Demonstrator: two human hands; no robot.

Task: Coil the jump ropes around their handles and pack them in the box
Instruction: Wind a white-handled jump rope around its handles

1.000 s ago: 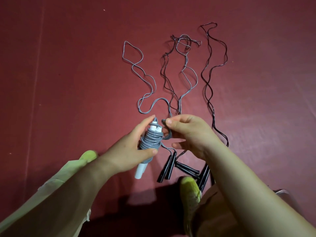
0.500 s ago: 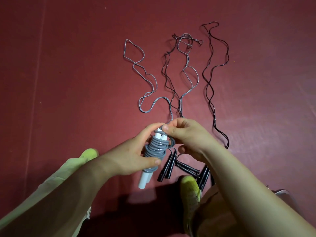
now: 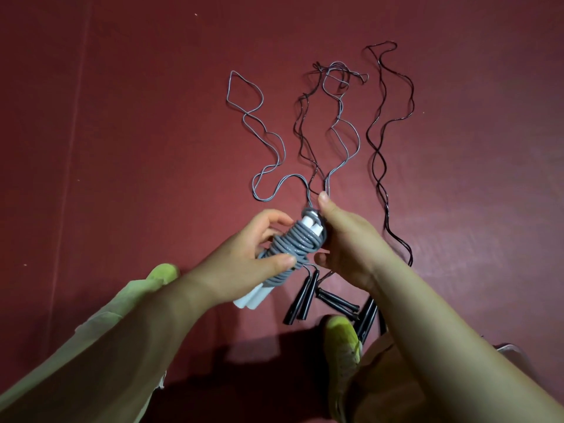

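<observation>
**Here, a grey rope half coiled between two hands**

The grey jump rope is wound in a thick bundle around its two white handles, which lie side by side and tilt from lower left to upper right, held above the floor. The left hand grips the bundle from the left, thumb laid across the lower coils and fingers curled behind the upper ones. The right hand closes on the bundle's upper right end, its fingers pinching the rope where it leaves the handle tips; a fingertip points up beside the two loose strands. From there the uncoiled grey rope runs away across the red floor in wavy loops. Black ropes lie alongside, one tangled with the grey. Their black handles rest just below the hands, near a yellow-green shoe. Another shoe shows by the left forearm.
</observation>
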